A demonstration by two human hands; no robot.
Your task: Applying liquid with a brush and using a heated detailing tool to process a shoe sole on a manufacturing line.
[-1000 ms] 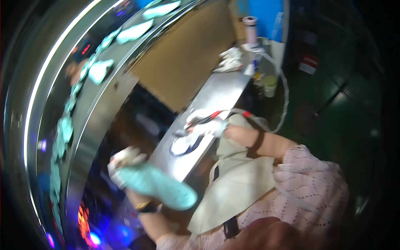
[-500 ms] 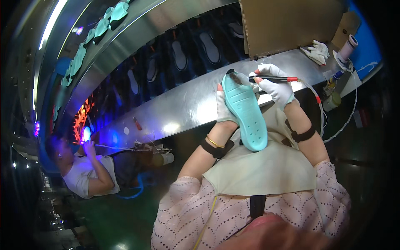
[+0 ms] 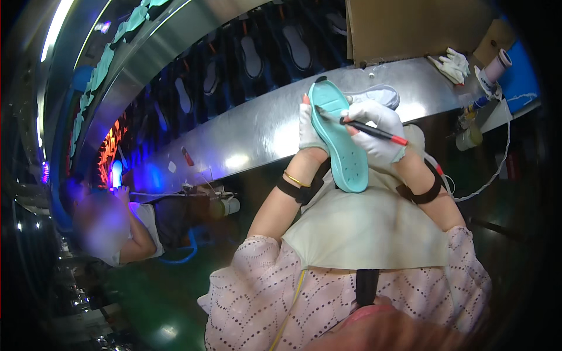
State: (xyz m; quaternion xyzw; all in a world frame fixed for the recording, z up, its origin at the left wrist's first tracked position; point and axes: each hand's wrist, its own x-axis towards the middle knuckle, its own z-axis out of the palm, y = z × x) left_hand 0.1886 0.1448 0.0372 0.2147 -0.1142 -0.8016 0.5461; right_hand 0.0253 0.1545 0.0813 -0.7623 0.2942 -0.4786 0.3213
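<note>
My left hand (image 3: 309, 126), in a white glove with bare fingertips, is closed on the left edge of a turquoise foam shoe sole (image 3: 345, 143). The sole stands nearly lengthwise before me, its hole-dotted end toward my lap. A black tab shows at its far end. My right hand (image 3: 377, 126), gloved the same way, grips a thin black brush-like tool (image 3: 374, 130) with a red rear end. The tool's tip reaches over the hollow inside face of the sole; whether it touches is hard to tell. Just beyond my right hand lies a pale grey shoe (image 3: 380, 95).
A steel ledge (image 3: 234, 140) runs before me, beside a conveyor carrying grey soles (image 3: 252, 57). Turquoise pieces (image 3: 102, 61) line an upper rack. White gloves (image 3: 451, 65), a pinkish spool (image 3: 497, 64) and a cardboard box (image 3: 421, 29) lie right. A co-worker (image 3: 137, 231) sits at left.
My right hand has drawn the tool from the sole's far right edge to over its inner face. The sole has shifted slightly away from me. The grey shoe behind shows more.
</note>
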